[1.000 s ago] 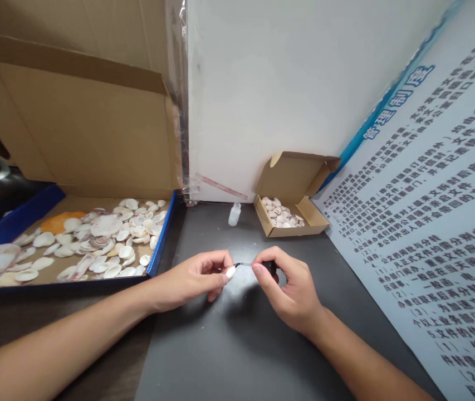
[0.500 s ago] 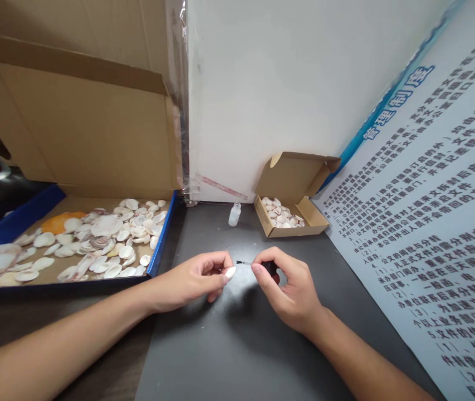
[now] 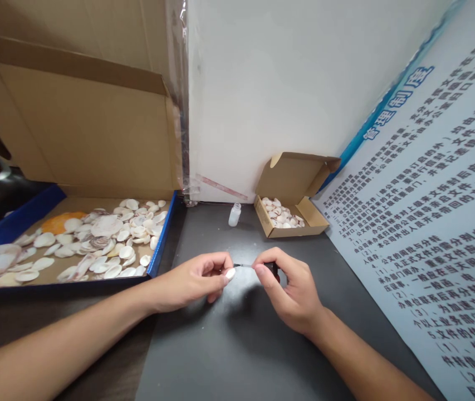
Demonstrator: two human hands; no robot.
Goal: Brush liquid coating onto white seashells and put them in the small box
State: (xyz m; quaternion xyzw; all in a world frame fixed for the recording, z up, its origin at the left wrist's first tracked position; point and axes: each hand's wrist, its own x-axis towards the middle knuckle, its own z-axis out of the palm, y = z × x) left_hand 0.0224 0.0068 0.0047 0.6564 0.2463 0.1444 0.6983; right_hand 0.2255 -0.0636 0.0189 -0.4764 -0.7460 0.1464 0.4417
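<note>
My left hand (image 3: 204, 277) pinches a small white shell (image 3: 230, 273) between thumb and fingers, over the dark grey table. Facing it, my right hand (image 3: 289, 287) grips a small brush by its black cap (image 3: 275, 269). The brush's thin stem (image 3: 245, 265) points left, and its dark tip is at the upper edge of the shell; whether it touches cannot be made out. Beyond the hands stands a small translucent bottle (image 3: 234, 215), upright and uncapped.
At the left, an open blue-edged box (image 3: 162, 236) holds many shells and an orange one. A small open cardboard box (image 3: 273, 231) of shells sits at the back right. A white wall (image 3: 262, 83) rises behind, and a printed board (image 3: 387, 184) leans at the right.
The brush in my right hand has moved slightly left and down, so its tip is now at the shell. My left hand has barely moved.
</note>
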